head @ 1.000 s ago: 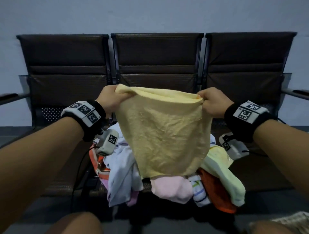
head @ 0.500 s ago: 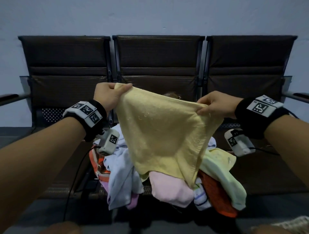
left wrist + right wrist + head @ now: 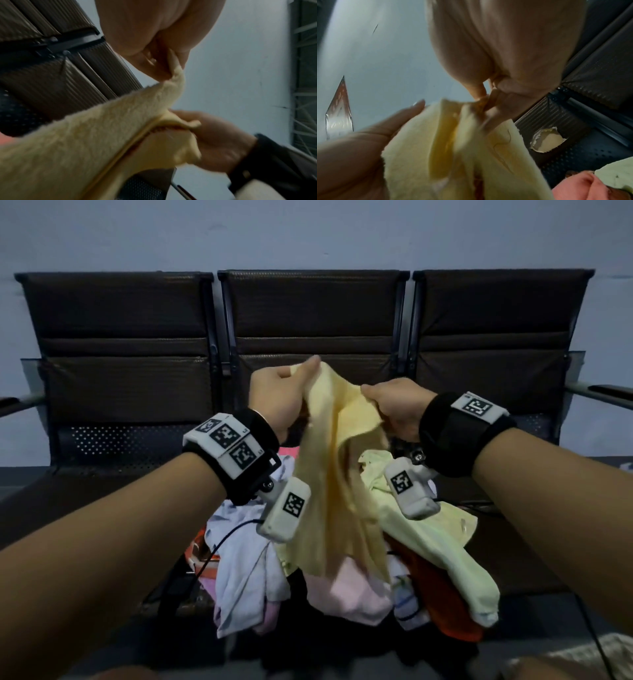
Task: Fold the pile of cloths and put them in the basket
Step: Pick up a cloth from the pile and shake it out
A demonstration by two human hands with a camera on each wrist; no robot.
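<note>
Since a second ago the left hand point(image 3: 284, 395) and right hand point(image 3: 399, 409), both pinching the yellow cloth point(image 3: 329, 484), have swung together toward 12 o'clock, so the first fold is likely closing.

A dark three-seat bench point(image 3: 534, 542) carries a heap of mixed cloths point(image 3: 342, 583) on its middle seat.

pale yellow terry cloth point(image 3: 329, 474), pale green cloth point(image 3: 442, 546), pink cloth point(image 3: 346, 594), orange cloth point(image 3: 442, 604), light lavender-white cloth point(image 3: 239, 573), white cloth with blue stripes point(image 3: 406, 601), dark brown seats point(image 3: 120, 337), black wristbands with black-and-white square markers point(image 3: 229, 440), grey-blue wall point(image 3: 308, 234)
</note>
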